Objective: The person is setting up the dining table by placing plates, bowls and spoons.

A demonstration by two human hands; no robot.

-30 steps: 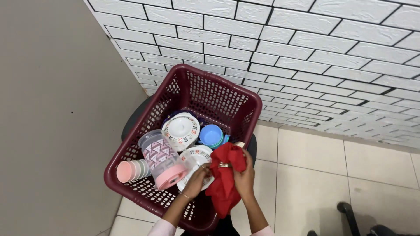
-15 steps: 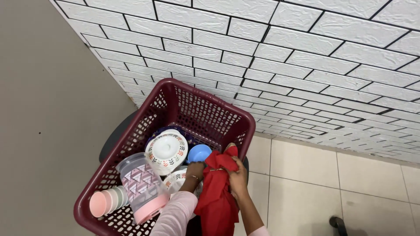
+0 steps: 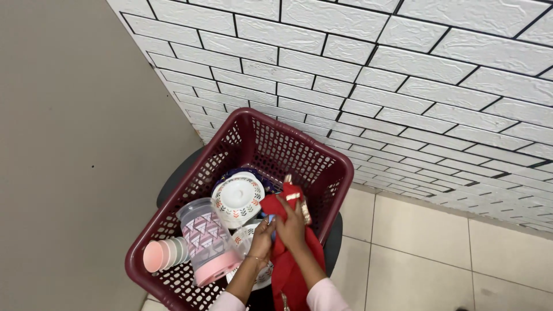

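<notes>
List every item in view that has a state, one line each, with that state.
Maroon perforated plastic basket: upright, partly filled.
Red cloth: bunched, held in both hands.
Left hand: closed on the cloth.
Right hand: closed on the cloth.
Clear patterned jug with pink base: lying on its side.
White patterned plate: tilted, leaning.
Pink stacked cups: lying sideways.

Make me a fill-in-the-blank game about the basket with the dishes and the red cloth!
1. The right hand grips a ____ cloth.
2. The basket is dark red and its walls are full of small ____.
3. The clear jug lies on its side and its lid is ____.
4. The wall behind the basket has white ____ with dark lines between them.

Missing words: red; holes; pink; bricks
</notes>
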